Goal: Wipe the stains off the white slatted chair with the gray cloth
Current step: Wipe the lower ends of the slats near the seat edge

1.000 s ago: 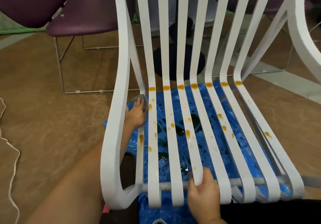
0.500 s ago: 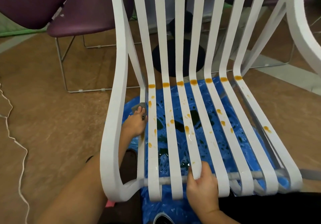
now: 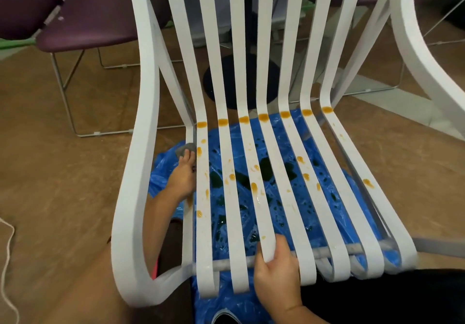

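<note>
Head view, looking down & fwd. A white slatted chair point(image 3: 148, 97) fills the frame, its seat slats running away from you, front to back, then bending up into the backrest. Orange stains point(image 3: 263, 116) sit in a row across that bend, one per slat, w/ smaller drips scattered along the seat slats.

Your left hand point(image 3: 182, 175) reaches in under the left armrest loop, at the outermost seat slat. It holds the gray cloth point(image 3: 185, 147), which peeks out past the fingertips; thumb position can't be told. Your right hand point(image 3: 276, 271) is wrapped around the curled front end of a middle slat point(image 3: 266, 245), prob. steadying the chair.

Key relation: the stains lie to the right of the cloth. The nearest drip is just beside it on the next slat, and the row at the bend is a little farther back. The left hand is much nearer; the right is well apart at the front edge. Strokes likely go along each slat's length.

A blue plastic sheet point(image 3: 284, 213) w/ dark wet spots lies under the seat, on the brown floor point(image 3: 63, 172). Purple chair point(image 3: 88, 22) behind, at left.
</note>
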`<state>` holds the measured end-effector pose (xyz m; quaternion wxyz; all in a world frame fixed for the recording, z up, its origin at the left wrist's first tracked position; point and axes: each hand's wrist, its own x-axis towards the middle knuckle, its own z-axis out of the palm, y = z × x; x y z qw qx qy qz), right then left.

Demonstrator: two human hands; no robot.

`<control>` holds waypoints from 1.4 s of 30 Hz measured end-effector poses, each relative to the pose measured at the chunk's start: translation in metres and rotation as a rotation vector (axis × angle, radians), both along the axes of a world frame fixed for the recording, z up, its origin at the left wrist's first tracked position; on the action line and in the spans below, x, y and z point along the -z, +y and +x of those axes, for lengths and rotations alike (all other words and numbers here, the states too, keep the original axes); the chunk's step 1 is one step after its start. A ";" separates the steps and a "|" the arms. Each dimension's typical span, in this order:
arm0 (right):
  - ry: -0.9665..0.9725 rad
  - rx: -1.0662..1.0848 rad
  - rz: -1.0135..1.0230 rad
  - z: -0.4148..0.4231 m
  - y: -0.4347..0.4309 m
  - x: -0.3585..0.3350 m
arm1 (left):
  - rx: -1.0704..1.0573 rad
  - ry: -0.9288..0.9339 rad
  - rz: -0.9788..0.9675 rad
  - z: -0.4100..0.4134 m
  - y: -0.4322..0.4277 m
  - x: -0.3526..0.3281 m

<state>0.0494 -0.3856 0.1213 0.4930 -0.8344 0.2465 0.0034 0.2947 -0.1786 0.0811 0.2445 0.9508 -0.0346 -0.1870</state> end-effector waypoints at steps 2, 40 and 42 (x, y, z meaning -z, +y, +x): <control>0.004 0.000 -0.002 0.001 0.000 -0.002 | -0.036 0.009 -0.056 -0.024 0.005 0.000; 0.006 0.007 -0.047 0.002 0.000 -0.006 | 0.078 0.000 0.094 0.031 0.012 0.019; 0.019 -0.001 -0.037 0.003 0.000 -0.007 | 0.055 -0.001 0.068 0.023 0.010 0.017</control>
